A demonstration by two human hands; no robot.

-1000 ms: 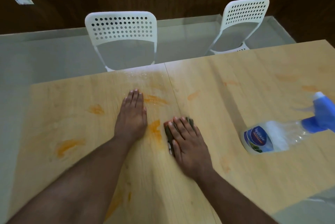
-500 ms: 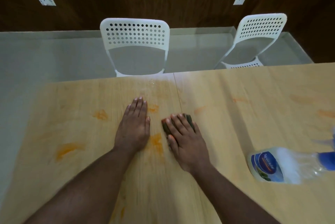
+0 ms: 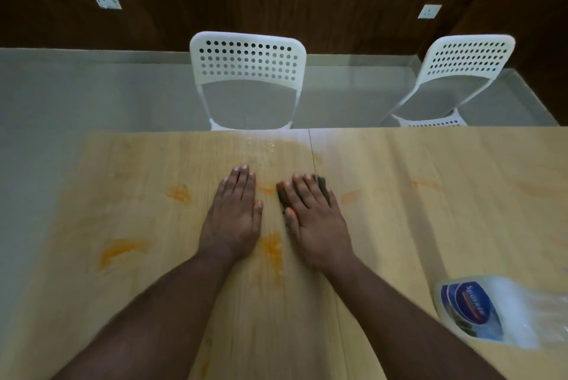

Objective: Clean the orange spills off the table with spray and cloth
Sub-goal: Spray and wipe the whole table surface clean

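Observation:
My right hand (image 3: 313,220) lies flat with straight fingers on a small dark cloth (image 3: 322,183), pressing it onto the light wooden table (image 3: 430,226). My left hand (image 3: 235,213) rests flat and open on the table just left of it. Orange spills mark the wood: a smear (image 3: 272,246) between my wrists, a patch (image 3: 179,193) to the left, a larger one (image 3: 120,250) further left, fainter marks (image 3: 425,184) to the right. The spray bottle (image 3: 491,312) lies on its side at the lower right, partly cut off by the frame.
Two white perforated chairs (image 3: 247,72) (image 3: 461,72) stand beyond the table's far edge. Wet droplets (image 3: 264,144) glisten near that edge. A seam (image 3: 312,149) runs through the tabletop. Grey floor and a dark wood wall lie behind.
My right hand has pushed the cloth away from me, past the orange smear, which now lies between my wrists. The view has tilted so the bottle sits lower right.

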